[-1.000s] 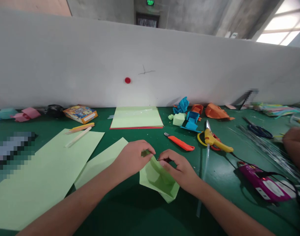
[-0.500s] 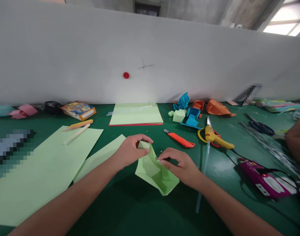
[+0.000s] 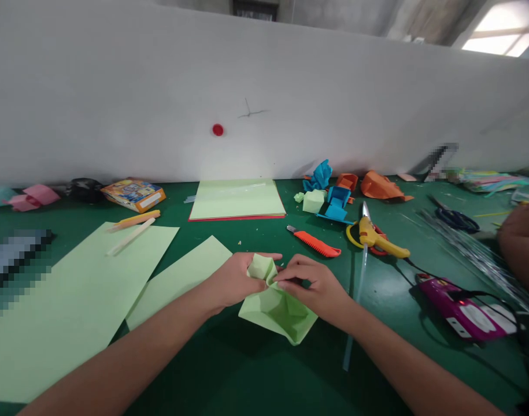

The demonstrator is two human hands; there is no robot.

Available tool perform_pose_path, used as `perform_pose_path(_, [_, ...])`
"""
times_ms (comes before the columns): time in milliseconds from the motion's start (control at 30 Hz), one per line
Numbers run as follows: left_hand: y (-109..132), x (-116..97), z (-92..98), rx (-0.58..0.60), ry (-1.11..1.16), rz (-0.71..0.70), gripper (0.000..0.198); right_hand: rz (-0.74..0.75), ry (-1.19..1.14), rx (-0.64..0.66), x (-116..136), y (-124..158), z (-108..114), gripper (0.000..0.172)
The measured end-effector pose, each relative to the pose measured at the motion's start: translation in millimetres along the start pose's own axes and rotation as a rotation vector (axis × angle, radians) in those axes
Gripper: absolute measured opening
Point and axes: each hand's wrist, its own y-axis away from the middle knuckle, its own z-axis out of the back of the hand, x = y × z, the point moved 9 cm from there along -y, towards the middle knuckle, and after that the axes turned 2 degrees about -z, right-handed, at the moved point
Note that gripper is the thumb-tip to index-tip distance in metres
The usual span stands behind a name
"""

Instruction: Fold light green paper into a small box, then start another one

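Between my hands is a piece of light green paper [image 3: 275, 315], folded and creased into a hollow shape, held above the green table. My left hand [image 3: 242, 280] is closed on its upper left part, with the thumb in front and fingers behind. There the paper bunches into a crumpled fold. My right hand [image 3: 310, 283] pinches the upper edge near that fold, thumb against fingers. The right fingertips partly hide the edge. Just beyond my right hand lies an orange utility knife [image 3: 318, 243]. A flat light green sheet [image 3: 181, 280] lies under and beside my left forearm.
A yellow glue gun [image 3: 381, 238] with a clear stick rests over scissors [image 3: 355, 237] at right, near a magenta corded box [image 3: 466, 309]. Folded blue paper [image 3: 336, 205], a paper stack [image 3: 238, 199] and a small printed box [image 3: 134, 195] stand along the wall. Another person's arm [image 3: 522, 248] shows at far right.
My left hand has closed further on the paper, and its upper part is now bent and bunched inward. The right hand keeps its pinch. The whole view has shifted slightly.
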Motion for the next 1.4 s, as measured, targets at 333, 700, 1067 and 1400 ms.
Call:
perform_pose_path(333, [1, -13, 11.3, -0.033, -0.136, -0.056, 0.055, -0.076, -0.059, 0.039, 1, 2, -3, 0.017])
perform_pose_path(700, [6, -27, 51.9, -0.167, -0.407, -0.039, 0.046, -0.181, -0.271, 0.059, -10, 5, -8, 0.020])
perform_pose_path(1067, [21, -31, 25.4, -0.008, -0.387, -0.038, 0.035, -0.002, -0.013, 0.059, 14, 5, -7, 0.015])
perform_pose_path(1400, [27, -43, 12.6, -0.002, -0.234, -0.090, 0.033, 0.017, 0.002, 0.029, 24, 13, -14, 0.010])
